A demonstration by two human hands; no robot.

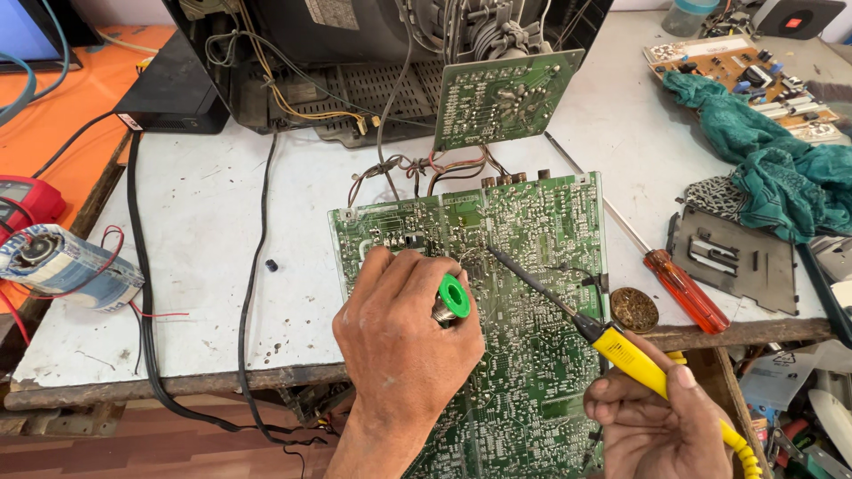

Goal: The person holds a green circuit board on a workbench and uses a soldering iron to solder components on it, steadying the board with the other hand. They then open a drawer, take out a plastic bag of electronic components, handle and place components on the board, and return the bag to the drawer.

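Note:
A large green circuit board (532,239) lies solder side up on the white table (204,257), hanging over its front edge. My left hand (399,341) rests on the board and grips a solder spool with a green end (453,297). My right hand (652,412) holds a yellow-handled soldering iron (621,348); its dark tip reaches up-left to the board near the spool. A smaller green board (501,96) stands tilted behind, joined by wires to an opened television chassis (355,53).
A red-handled screwdriver (679,286) and a round tin of brass wool (634,309) lie right of the board. A teal cloth (772,168), a grey metal plate (737,257) and another circuit board (737,66) sit at right. Black cables (257,266), a wire reel (53,262) and a red meter (22,200) lie at left.

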